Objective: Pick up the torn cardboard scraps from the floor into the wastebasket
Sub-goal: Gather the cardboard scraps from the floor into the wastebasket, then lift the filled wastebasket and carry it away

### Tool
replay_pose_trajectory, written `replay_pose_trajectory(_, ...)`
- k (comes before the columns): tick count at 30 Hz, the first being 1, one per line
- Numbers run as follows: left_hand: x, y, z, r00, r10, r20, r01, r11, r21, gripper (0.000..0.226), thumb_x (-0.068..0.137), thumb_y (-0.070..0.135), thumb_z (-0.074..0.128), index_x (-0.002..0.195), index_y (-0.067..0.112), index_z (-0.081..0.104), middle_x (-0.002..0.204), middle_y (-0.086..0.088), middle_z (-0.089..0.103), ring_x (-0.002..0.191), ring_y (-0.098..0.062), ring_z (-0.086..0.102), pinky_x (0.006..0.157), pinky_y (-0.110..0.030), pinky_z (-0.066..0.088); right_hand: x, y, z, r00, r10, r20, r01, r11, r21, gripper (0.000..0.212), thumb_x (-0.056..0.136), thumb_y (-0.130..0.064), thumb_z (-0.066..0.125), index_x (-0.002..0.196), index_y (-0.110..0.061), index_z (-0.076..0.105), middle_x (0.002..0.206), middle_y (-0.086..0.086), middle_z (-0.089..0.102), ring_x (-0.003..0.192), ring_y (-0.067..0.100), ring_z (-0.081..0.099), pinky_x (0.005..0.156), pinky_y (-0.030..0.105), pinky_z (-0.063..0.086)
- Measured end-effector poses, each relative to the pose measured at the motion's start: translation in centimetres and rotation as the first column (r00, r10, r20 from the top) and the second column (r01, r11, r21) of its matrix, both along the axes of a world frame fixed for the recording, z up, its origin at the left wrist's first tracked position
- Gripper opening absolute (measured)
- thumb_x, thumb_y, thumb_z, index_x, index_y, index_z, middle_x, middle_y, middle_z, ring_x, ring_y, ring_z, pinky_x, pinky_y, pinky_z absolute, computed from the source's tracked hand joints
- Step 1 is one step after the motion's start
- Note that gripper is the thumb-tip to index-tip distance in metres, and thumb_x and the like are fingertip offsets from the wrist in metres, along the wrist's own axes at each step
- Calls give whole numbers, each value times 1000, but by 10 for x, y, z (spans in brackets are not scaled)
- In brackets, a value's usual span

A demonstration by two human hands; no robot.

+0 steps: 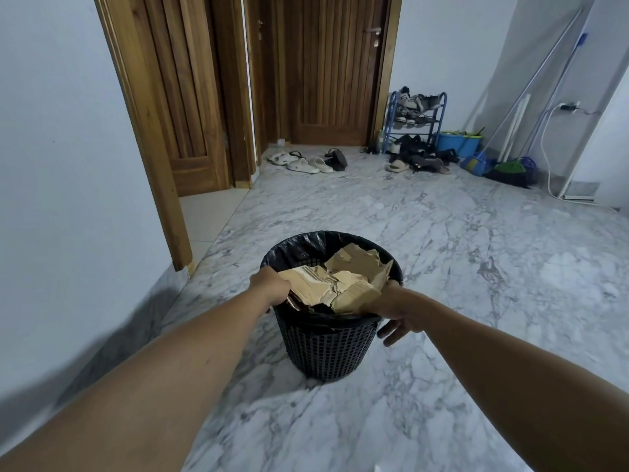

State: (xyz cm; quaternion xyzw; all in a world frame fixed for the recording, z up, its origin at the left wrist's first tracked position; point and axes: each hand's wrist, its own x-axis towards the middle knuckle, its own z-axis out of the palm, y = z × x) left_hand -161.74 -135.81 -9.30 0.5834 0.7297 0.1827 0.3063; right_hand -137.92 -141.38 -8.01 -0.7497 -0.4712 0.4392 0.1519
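Left hand [270, 284] is reaching over the left rim of the wastebasket [326, 349], which is standing mid-floor. Its fingers are dipping beneath the cardboard scraps [340, 284], so their grip cannot be told. The scraps are lying inside, heaped to the brim, directly between both hands. Right hand [398, 315] is clamping the right rim, fingers curled outside. Shoes [308, 163] are lying well apart at the floor's far edge.

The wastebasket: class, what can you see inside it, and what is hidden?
Inside the wastebasket, torn cardboard scraps are piled to the rim over a black liner bag. Whatever lies beneath the scraps is covered.
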Motion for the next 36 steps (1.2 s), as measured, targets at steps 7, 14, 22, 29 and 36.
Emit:
replay_pose_trajectory(7,-4,-3,4,956,34,292,-19,998,-55,62,96,20,58,151,26,29,118,-13,58,81,-31,69,55,-35,59,13,3,-1,945,-316,-87,326,880,345,84,83,-14,60,151,-30,14,123,9,50,90,34,66,55,40,61)
replay_pose_trajectory(14,12,-3,0,856,80,510,4,987,-161,73,95,3,46,154,35,19,143,-9,40,92,-35,59,67,-54,60,-18,6,-23,823,-444,-356,506,857,101,72,73,-12,63,130,-43,32,118,12,49,103,42,58,55,63,55)
replay_pose_trajectory(22,28,13,-10,780,189,597,-87,977,-196,63,96,0,46,150,31,32,138,-12,44,103,-42,60,63,-57,59,-6,22,-21,830,-349,-435,475,852,222,56,91,8,45,131,-30,39,104,4,47,90,35,60,53,51,59)
replay_pose_trajectory(29,34,36,-20,747,215,629,-194,976,-103,69,93,1,43,150,38,30,148,-4,40,105,-37,61,55,-39,60,6,61,-28,810,-310,-498,495,818,295,71,92,8,41,146,-36,32,127,0,46,99,36,60,58,50,61)
replay_pose_trajectory(36,25,-7,33,811,262,523,-238,965,-113,81,90,-10,41,151,41,25,158,3,29,104,-19,60,54,-25,51,-7,24,-5,858,-366,-360,486,806,338,77,89,3,33,153,-37,22,154,-3,36,126,24,46,94,54,54)
